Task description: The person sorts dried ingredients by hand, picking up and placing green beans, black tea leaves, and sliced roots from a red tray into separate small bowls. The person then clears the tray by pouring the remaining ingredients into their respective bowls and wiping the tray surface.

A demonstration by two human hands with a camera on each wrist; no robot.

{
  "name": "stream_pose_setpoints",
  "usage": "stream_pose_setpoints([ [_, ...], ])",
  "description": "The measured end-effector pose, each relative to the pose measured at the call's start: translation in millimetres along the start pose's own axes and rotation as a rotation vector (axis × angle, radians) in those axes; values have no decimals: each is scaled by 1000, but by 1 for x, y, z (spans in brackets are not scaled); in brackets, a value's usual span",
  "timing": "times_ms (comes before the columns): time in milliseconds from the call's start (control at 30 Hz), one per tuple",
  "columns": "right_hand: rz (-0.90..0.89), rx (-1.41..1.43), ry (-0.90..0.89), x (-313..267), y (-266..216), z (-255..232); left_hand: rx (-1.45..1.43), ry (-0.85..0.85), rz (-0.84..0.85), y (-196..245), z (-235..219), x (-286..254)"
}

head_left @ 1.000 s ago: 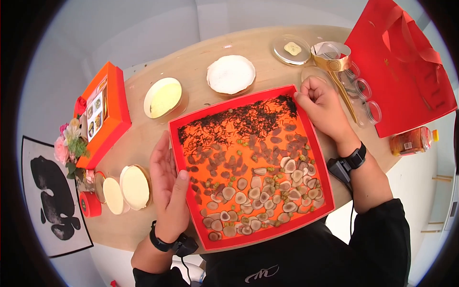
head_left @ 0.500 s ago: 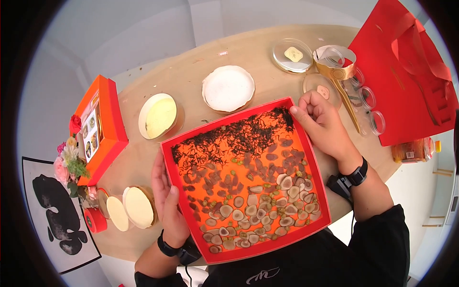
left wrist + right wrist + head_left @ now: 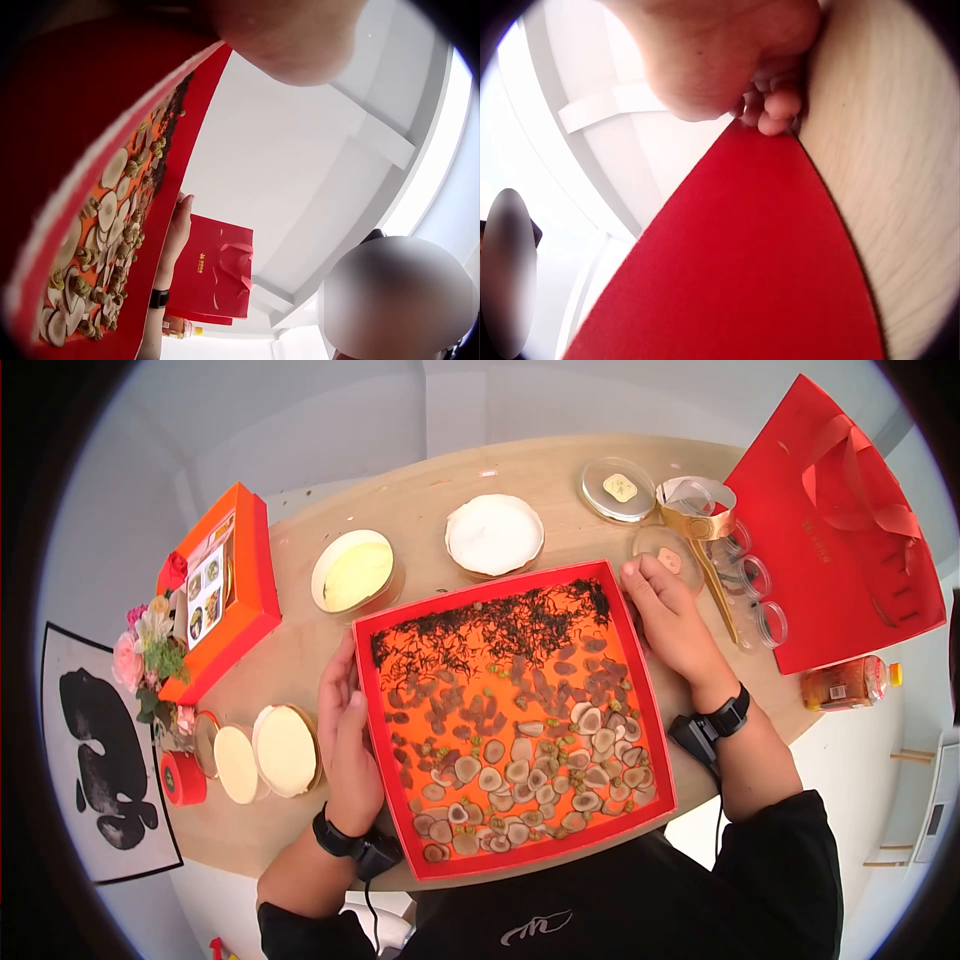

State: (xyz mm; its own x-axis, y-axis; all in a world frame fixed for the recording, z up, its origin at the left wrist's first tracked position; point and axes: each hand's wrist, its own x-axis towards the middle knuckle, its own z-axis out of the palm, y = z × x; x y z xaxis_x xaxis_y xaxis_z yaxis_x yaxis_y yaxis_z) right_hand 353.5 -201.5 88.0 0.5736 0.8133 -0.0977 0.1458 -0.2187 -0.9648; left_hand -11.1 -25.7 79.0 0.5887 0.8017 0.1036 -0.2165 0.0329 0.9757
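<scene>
A shallow red box [image 3: 672,790] lies in front of the body, its orange inside scattered with dark shreds [image 3: 480,625], brown pieces, pale round slices [image 3: 590,718] and small greenish curls. Along its left wall rests the left hand [image 3: 352,745], thumb upright beside the wall and fingers partly hidden behind it. The right hand [image 3: 672,615] grips the far right corner, thumb near the rim and fingers curled. In the right wrist view, those curled fingers [image 3: 780,109] meet the red box [image 3: 742,247]. The left wrist view shows the box [image 3: 161,217] at a steep angle.
Beyond the box stand a bowl of yellow stuff [image 3: 358,575] and a white-topped bowl [image 3: 495,532]. On the right are glass dishes [image 3: 619,508], a gold-handled ladle [image 3: 712,585], a red bag [image 3: 830,540] and a bottle [image 3: 845,685]. An orange box [image 3: 262,570], flowers and cream rounds [image 3: 285,750] are left.
The red box has turned slightly, its far edge now more level. The right hand has shifted a little toward the body with it, uncovering a dish with a pinkish slice.
</scene>
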Motion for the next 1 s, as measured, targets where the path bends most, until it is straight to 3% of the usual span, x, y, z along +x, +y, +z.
stream_pose_setpoints([
  [100, -23, -57, -26, 7, 14, -1, 0, 12, 2, -2, -1, 0],
  [200, -170, -116, -17, 13, 22, 0, 69, -23, 58, -7, -7, 0],
  [400, -34, -75, -79, 11, 5, -2, 76, -45, 56, -9, -7, 2],
  [667, 99, -384, -41, -5, -28, 8, 21, -4, 24, -13, -8, -1],
  [1000, 29, -276, -43, -6, -14, 5, -22, 15, 0, -13, -8, -2],
])
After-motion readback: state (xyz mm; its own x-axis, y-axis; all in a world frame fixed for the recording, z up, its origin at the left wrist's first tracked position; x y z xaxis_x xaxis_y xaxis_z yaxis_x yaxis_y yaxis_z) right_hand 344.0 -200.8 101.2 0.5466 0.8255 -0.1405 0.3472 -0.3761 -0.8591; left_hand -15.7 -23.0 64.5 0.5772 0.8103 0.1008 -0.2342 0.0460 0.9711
